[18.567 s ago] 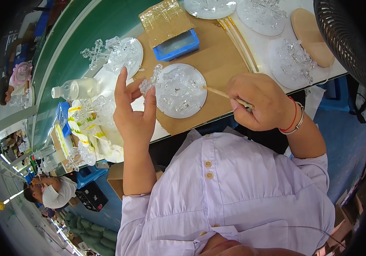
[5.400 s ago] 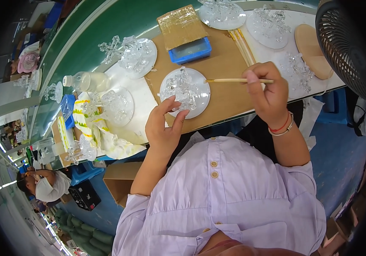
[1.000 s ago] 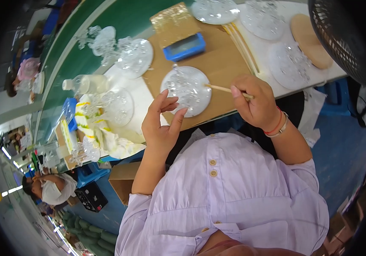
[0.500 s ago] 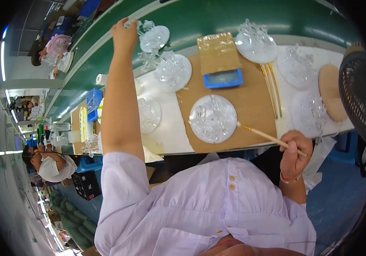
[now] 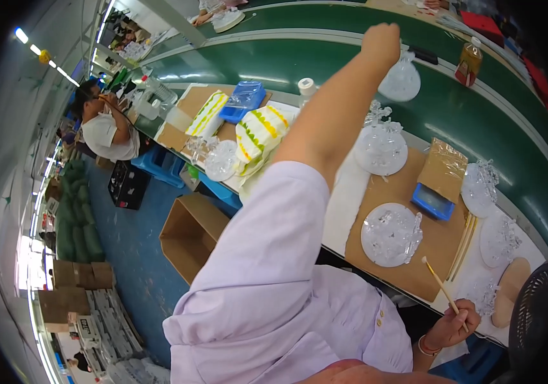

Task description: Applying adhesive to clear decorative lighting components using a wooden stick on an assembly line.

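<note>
Far out over the green surface, my left hand (image 5: 381, 43) is closed, its fingers curled downward and mostly hidden. Right beside it is a white disc (image 5: 400, 82) with clear plastic pieces; whether the fingers grip it does not show. My right hand (image 5: 456, 322), low at the right, holds a thin wooden paintbrush (image 5: 439, 281) with its pale tip pointing up and left. Just left of that tip, a round white disc (image 5: 386, 237) bearing clear plastic pieces lies on a cardboard sheet (image 5: 367, 265). Another such disc (image 5: 381, 150) sits farther back, below my left forearm.
A blue tray (image 5: 432, 203) is partly covered by taped cardboard (image 5: 445, 169). Spare brushes (image 5: 464, 248) lie alongside. More discs (image 5: 480, 189) stand right, near a dark fan (image 5: 536, 313). A patterned cloth bundle (image 5: 258, 137), a bottle (image 5: 469, 62) and an open carton (image 5: 191, 233) are around; a person (image 5: 109, 131) sits left.
My view has turned left, shifting the table rightward in the picture. My left arm still reaches out, its fingers now more curled. The brush stays in my right hand, its tip now apart from the disc.
</note>
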Demonstrator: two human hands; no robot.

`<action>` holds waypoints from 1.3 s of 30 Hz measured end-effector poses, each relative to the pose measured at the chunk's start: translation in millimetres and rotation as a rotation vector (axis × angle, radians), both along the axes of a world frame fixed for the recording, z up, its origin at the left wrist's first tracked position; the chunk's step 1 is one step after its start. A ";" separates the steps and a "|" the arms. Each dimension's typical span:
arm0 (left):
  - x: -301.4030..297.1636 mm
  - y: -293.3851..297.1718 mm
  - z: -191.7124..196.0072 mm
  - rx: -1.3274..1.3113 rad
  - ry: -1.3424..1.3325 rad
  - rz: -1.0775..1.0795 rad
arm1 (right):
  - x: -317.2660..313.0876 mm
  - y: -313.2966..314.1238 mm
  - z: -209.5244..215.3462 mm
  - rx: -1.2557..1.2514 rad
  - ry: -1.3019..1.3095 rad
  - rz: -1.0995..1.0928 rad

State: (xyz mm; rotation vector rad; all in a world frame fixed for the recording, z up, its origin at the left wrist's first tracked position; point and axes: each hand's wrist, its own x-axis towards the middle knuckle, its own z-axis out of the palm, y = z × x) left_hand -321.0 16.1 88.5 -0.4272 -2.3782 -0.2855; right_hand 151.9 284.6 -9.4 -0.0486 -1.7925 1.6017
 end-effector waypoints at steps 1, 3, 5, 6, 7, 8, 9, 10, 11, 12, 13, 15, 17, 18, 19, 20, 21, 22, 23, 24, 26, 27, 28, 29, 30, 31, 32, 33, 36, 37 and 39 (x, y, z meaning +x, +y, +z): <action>4.1 -6.5 14.0 0.029 0.045 -0.040 | 0.3 2.1 -0.6 0.010 0.017 0.033; 26.9 -22.7 56.5 0.037 0.151 -0.093 | 1.4 1.3 -1.9 0.021 0.038 0.057; 81.3 -60.3 114.5 0.098 0.196 -0.235 | 1.2 -1.8 -2.7 -0.046 0.065 0.023; 102.6 -73.3 133.9 0.090 0.192 -0.152 | 1.7 -1.0 -2.8 -0.045 0.066 0.024; 134.0 -91.0 150.6 0.070 0.243 -0.123 | 1.1 -1.2 -3.1 -0.049 0.079 0.030; 151.7 -110.7 154.4 0.163 0.186 -0.168 | 2.5 -1.7 -3.6 -0.048 0.082 0.021; 165.1 -127.1 156.9 0.199 0.116 -0.134 | 2.9 -3.3 -3.1 -0.028 0.066 -0.029; 187.1 -141.4 161.1 0.241 0.059 -0.061 | 3.3 -4.3 -3.3 -0.025 0.063 -0.037; 206.5 -156.9 165.5 0.280 0.004 0.016 | 3.5 -5.4 -4.7 -0.039 0.061 -0.025; 215.0 -179.7 162.3 0.270 -0.040 0.020 | 3.8 -6.6 -4.9 -0.052 0.059 -0.016; 227.4 -206.7 155.3 0.257 -0.077 0.035 | 3.1 -8.8 -3.0 -0.051 0.057 -0.006; 242.3 -249.4 138.4 0.158 -0.063 0.140 | 1.2 -10.4 -2.7 -0.033 0.068 0.002; 251.5 -279.5 117.5 0.140 -0.113 0.201 | -0.7 -14.1 -0.6 -0.042 0.071 0.016; 254.0 -288.6 106.3 0.121 -0.161 0.263 | -1.0 -15.2 -0.4 -0.038 0.069 0.010; 255.4 -295.1 94.8 0.123 -0.163 0.257 | -1.4 -16.3 -1.1 -0.036 0.084 0.023; 255.6 -299.7 83.3 0.083 -0.186 0.290 | -2.1 -17.4 -1.7 -0.032 0.099 0.033; 257.5 -302.0 74.5 0.042 -0.209 0.323 | -1.6 -17.1 -1.7 -0.020 0.105 0.029; 260.0 -304.3 67.8 0.045 -0.211 0.315 | -0.6 -17.0 -1.7 -0.016 0.104 0.022; 263.2 -305.6 61.7 0.043 -0.224 0.323 | 0.9 -16.5 -2.2 -0.024 0.089 0.010; 266.4 -307.5 56.2 0.041 -0.237 0.332 | 2.2 -16.2 -2.8 -0.033 0.074 -0.001; 269.0 -310.1 45.2 0.026 -0.243 0.304 | 4.5 -15.8 -2.8 -0.026 0.070 -0.003; 268.8 -309.5 40.2 0.085 -0.281 0.304 | 5.4 -15.7 -2.1 -0.022 0.065 0.001; 268.5 -309.0 34.7 0.145 -0.320 0.305 | 5.2 -16.1 -1.2 -0.016 0.059 -0.004; 270.0 -306.4 29.2 0.145 -0.324 0.302 | 5.6 -16.1 -2.1 -0.011 0.068 -0.007; 271.0 -303.0 22.5 0.165 -0.362 0.308 | 5.8 -15.9 -3.0 -0.007 0.076 -0.010; 272.6 -301.0 15.6 0.186 -0.401 0.313 | 6.2 -15.3 -4.1 -0.005 0.072 -0.013; 273.9 -302.3 7.5 0.185 -0.404 0.309 | 5.8 -15.4 -4.7 0.009 0.074 -0.020; 276.4 -303.0 -0.7 0.157 -0.406 0.299 | 5.3 -15.3 -4.7 0.024 0.074 -0.027; 283.4 -300.1 -11.9 0.138 -0.417 0.300 | 3.8 -17.7 -1.3 0.013 0.079 -0.034; 285.0 -300.8 -14.3 0.176 -0.394 0.298 | 4.8 -15.2 -4.2 0.017 0.085 -0.026; 288.6 -303.8 -18.6 0.215 -0.374 0.302 | 5.0 -15.5 -2.4 0.020 0.091 -0.025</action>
